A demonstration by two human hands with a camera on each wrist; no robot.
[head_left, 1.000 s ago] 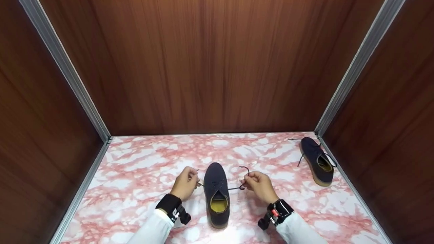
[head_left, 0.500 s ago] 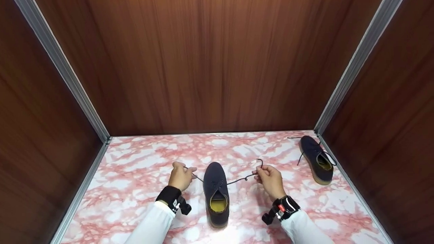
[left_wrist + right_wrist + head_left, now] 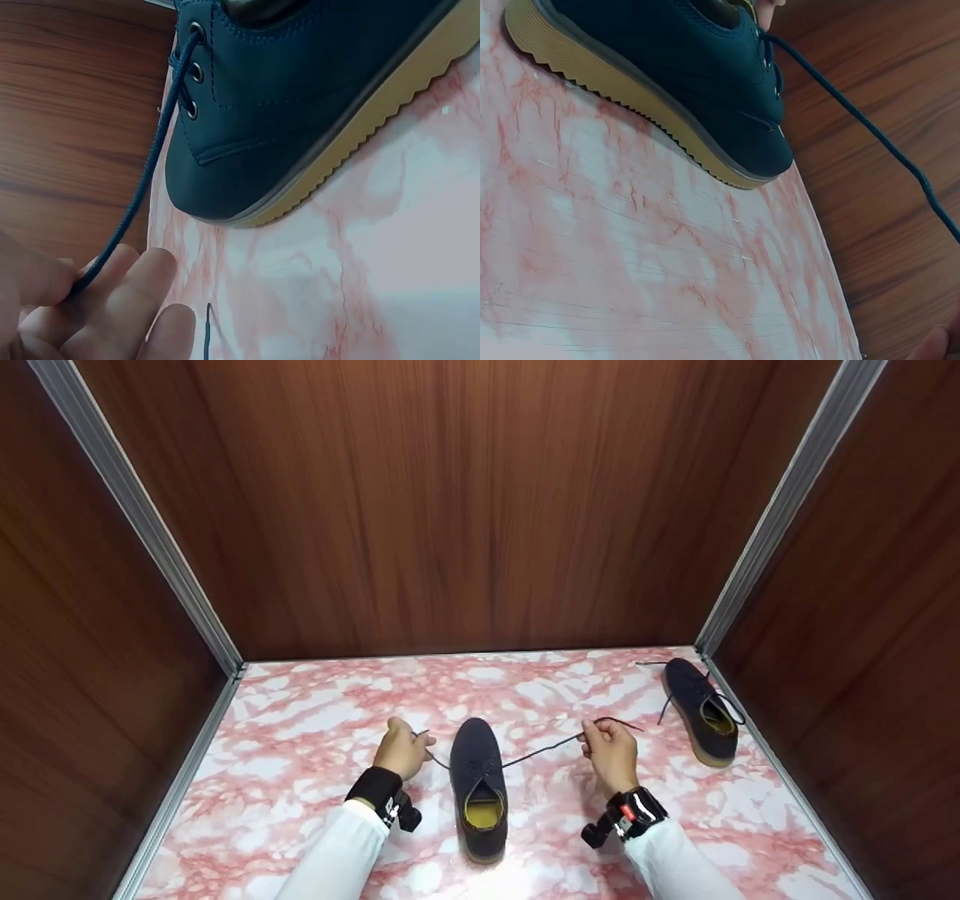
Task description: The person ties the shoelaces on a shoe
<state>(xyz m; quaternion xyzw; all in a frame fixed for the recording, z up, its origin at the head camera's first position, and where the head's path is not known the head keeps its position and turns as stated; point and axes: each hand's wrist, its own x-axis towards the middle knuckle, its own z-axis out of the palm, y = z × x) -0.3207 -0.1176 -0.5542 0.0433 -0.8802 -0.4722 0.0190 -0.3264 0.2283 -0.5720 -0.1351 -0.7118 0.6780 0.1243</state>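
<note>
A dark navy lace-up shoe (image 3: 477, 742) with a tan ridged sole and yellow insole stands on the table, toe pointing away. My left hand (image 3: 403, 751) is left of it, pinching the left lace (image 3: 152, 161) between thumb and fingers; a loose lace end shows below those fingers in the left wrist view. To the shoe's right, my right hand (image 3: 611, 750) pinches the right lace (image 3: 862, 118), which runs fairly straight from the eyelets. Its free end extends past the right hand. Only fingertips of that hand show in the right wrist view's corner.
A second navy shoe (image 3: 697, 709) with loose laces lies at the back right, close to the side wall. The table (image 3: 315, 690) has a pink and white marbled top. Brown wood-grain panels (image 3: 480, 510) with metal corner strips enclose it on three sides.
Both hands have moved outward from the shoe, the right one farther. The small loop in the right lace has pulled out, and that lace is now straighter. The shoe has stayed put.
</note>
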